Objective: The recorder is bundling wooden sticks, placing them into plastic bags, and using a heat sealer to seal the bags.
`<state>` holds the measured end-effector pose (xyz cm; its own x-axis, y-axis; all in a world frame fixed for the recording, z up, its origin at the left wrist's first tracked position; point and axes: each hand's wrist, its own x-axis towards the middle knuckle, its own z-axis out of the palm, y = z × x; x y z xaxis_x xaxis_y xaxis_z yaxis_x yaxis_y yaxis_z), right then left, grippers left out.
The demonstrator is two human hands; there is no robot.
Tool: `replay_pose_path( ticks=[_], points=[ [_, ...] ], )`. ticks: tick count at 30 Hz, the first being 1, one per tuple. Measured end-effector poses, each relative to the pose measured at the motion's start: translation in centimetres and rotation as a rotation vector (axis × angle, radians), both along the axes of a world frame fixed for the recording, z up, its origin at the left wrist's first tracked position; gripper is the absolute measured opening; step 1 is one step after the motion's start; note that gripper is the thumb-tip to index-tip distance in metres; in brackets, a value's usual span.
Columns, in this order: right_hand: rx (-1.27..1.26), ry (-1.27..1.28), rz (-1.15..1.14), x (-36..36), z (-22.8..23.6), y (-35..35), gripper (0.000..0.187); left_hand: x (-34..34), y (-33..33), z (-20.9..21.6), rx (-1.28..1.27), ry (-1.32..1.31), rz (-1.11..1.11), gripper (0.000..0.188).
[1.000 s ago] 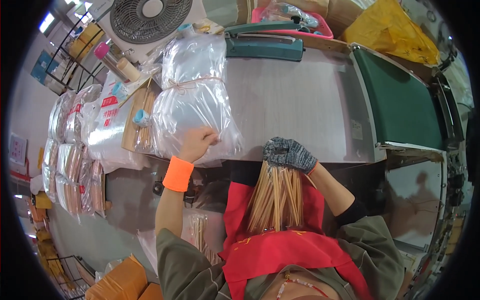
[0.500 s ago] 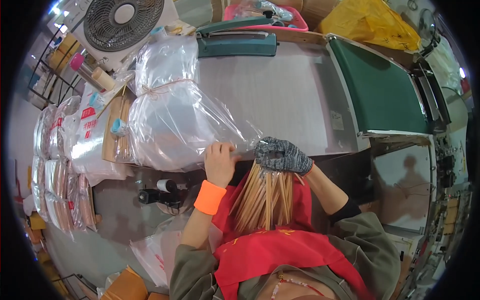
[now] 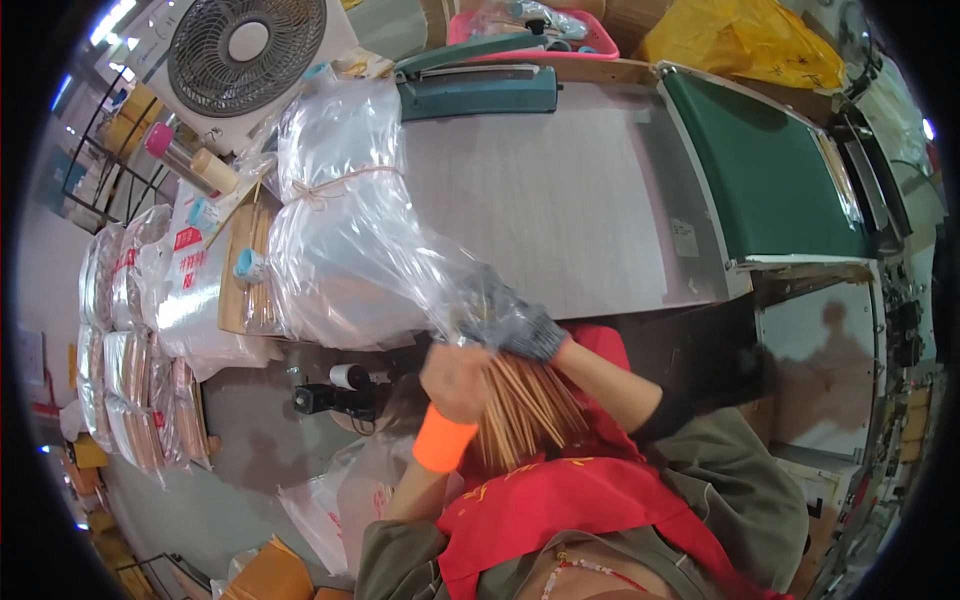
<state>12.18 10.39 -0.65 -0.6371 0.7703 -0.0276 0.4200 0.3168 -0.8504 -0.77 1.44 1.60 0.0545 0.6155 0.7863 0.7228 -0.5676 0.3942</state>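
Note:
My right hand point(image 3: 515, 325), in a grey knitted glove, is closed round the upper ends of a bundle of thin wooden sticks point(image 3: 525, 405). The sticks fan downward in front of the red apron. Clear film of a plastic bag point(image 3: 430, 275) lies over the gloved fingers and partly hides them. My bare left hand point(image 3: 455, 382), with an orange wristband, is curled at the lower edge of this bag, left of the sticks; motion blurs its fingers. The bag runs up to a stack of clear bags point(image 3: 345, 235) tied with string on the table.
A teal sealer point(image 3: 480, 93) stands at the table's back edge, before a pink basket point(image 3: 600, 40). At right is a green conveyor belt point(image 3: 765, 170). Packed bundles of sticks point(image 3: 130, 380) lie far left, near a fan point(image 3: 245, 45). A black device point(image 3: 335, 395) sits left of my arm.
The bag's film has been drawn over my gloved right hand. My left hand has moved down and slightly right, beside the sticks. The right hand has shifted a little left with the sticks.

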Motion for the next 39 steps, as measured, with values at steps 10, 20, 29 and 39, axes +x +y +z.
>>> replay_pose_path(
  ticks=[10,20,29,39],
  points=[
    [-0.750,0.372,-0.646,9.1,-4.5,-16.8,0.085,0.0,-5.6,-2.0,-0.573,-0.257,-0.032,0.024],
    [0.536,-0.073,-0.421,11.5,-3.6,-9.7,0.026,-0.6,-3.2,-3.0,-0.422,-0.010,-0.190,0.012],
    [0.574,-0.047,0.336,11.9,-2.8,-13.0,0.014,-3.7,-8.8,-2.2,-0.501,0.353,-0.527,0.016],
    [1.100,-0.010,-0.250,10.7,15.9,4.0,0.027,-2.7,8.3,14.9,-0.241,0.062,-0.194,0.018]
  ],
)
